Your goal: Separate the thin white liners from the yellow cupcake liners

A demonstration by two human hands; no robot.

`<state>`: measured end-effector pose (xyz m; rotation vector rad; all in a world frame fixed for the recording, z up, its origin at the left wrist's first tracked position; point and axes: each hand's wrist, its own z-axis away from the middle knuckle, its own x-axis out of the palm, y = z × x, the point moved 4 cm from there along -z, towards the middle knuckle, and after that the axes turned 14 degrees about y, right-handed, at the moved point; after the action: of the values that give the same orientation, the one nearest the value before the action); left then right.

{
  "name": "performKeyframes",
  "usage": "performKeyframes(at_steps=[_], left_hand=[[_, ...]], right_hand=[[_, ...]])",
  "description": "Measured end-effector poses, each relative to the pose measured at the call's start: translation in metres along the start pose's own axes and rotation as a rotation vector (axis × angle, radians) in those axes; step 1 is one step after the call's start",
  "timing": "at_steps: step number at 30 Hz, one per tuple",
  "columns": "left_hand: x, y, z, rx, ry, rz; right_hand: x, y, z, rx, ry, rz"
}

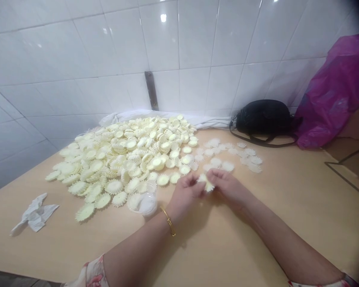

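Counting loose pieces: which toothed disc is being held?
The pale yellow toothed plastic disc pinched between the left hand and right hand; the rest lie on the light wooden table.

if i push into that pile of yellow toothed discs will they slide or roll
Likely slide and scatter: the pile lies loose on a smooth table. Few should roll, since most lie flat. Probably light and thin: the left hand and right hand hold one disc with fingertips alone.

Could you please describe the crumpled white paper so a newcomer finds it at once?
On the light wooden table, find the heap of pale yellow toothed plastic discs. Left of it, alone, lies the crumpled white paper: shapeless, not toothed.
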<state>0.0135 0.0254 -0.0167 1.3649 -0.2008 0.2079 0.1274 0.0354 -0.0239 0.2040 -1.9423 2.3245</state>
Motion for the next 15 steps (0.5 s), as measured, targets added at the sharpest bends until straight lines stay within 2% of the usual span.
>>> performKeyframes(at_steps=[3,6,10,15], left_hand=[[-0.002,-0.002,-0.003,0.111,0.018,-0.055],[-0.005,-0.003,-0.005,0.148,0.079,-0.083],[-0.006,-0.002,-0.005,0.095,0.113,-0.067],[-0.006,-0.003,-0.005,0.002,0.090,-0.012]], right_hand=[[0.004,-0.001,0.002,0.007,-0.033,-0.049],[0.003,0.002,0.000,0.008,-0.039,-0.059],[-0.006,0.005,-0.006,-0.043,0.070,0.027],[-0.008,0.001,-0.004,-0.094,0.069,0.141]])
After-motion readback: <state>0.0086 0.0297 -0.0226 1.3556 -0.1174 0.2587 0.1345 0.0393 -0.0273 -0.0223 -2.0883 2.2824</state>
